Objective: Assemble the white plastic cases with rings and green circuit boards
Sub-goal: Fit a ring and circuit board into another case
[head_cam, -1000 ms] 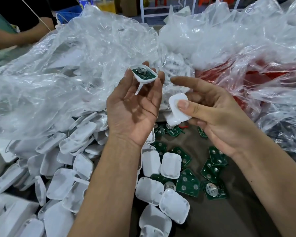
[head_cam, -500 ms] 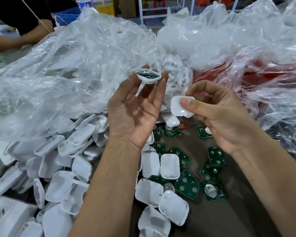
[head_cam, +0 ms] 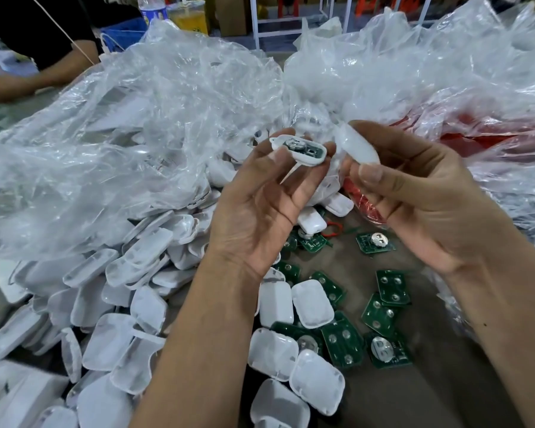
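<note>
White case halves (head_cam: 112, 310) piled along the counter's left side, spilling out from under clear plastic bags (head_cam: 130, 143) that cover the far half of the counter (head_cam: 439, 375). Left hand (head_cam: 260, 211) raised, palm up, fingertips pinching an open case half (head_cam: 300, 149) with a green circuit board and coin cell seated inside; a thin white strap hangs from it over the palm. Just to its right, not touching, right hand (head_cam: 420, 199) grips a white case lid (head_cam: 357, 145) between thumb and fingers, lid tilted on edge. Below the hands, mid-counter: loose green circuit boards (head_cam: 380, 316) mixed with more case halves, some boards showing coin cells. Red material (head_cam: 488, 140) under plastic at the far right. Another person's arm (head_cam: 44, 72) at the far-left corner.
</note>
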Demonstrator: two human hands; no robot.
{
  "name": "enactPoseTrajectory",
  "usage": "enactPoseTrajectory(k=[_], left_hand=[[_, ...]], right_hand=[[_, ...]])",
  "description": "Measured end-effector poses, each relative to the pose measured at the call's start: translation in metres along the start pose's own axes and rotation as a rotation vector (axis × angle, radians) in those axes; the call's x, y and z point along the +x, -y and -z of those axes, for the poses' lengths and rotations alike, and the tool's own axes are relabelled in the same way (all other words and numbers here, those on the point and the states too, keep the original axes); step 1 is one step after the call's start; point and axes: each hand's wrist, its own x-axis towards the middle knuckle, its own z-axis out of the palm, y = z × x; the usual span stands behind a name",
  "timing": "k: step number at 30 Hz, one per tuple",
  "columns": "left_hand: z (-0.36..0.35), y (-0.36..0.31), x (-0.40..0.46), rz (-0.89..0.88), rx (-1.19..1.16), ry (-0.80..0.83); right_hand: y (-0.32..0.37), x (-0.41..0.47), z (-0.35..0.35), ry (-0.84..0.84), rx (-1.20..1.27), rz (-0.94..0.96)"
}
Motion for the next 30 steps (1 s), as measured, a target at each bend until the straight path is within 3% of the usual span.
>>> enactPoseTrajectory(k=[4, 7, 16, 30], left_hand=[[0.001, 0.001, -0.001, 0.003, 0.080, 0.028], [0.002, 0.004, -0.001, 0.005, 0.147, 0.068], [0.003, 0.010, -0.003, 0.028, 0.300, 0.187], [0.002, 0.011, -0.005, 0.027, 0.345, 0.134]], right_hand=[[0.001, -0.001, -0.002, -0.005, -0.235, 0.127], [0.002, -0.001, -0.002, 0.044, -0.280, 0.162], [0.006, -0.001, 0.003, 0.080, -0.333, 0.093], [0.008, -0.002, 0.004, 0.046, -0.395, 0.018]])
